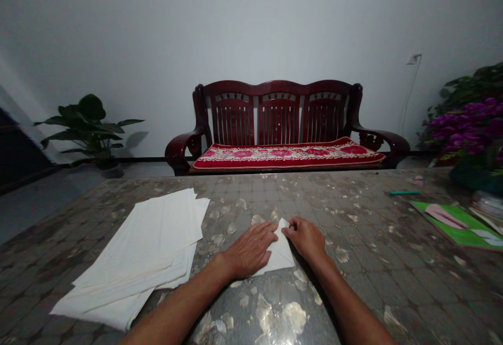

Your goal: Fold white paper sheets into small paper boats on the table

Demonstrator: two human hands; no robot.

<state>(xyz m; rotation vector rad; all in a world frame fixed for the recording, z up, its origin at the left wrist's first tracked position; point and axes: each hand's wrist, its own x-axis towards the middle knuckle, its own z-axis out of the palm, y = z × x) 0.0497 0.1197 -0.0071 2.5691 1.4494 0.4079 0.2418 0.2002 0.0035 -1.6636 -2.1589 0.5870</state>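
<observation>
- My left hand lies open on a folded white sheet, right of the paper stack
- My right hand, fingers curled, pinches the sheet's edge
- A green pen rests well right of the stack

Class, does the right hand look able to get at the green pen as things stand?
Probably yes: only patterned tabletop shows between the right hand and the green pen, though reaching may mean letting go of the folded paper.
</observation>
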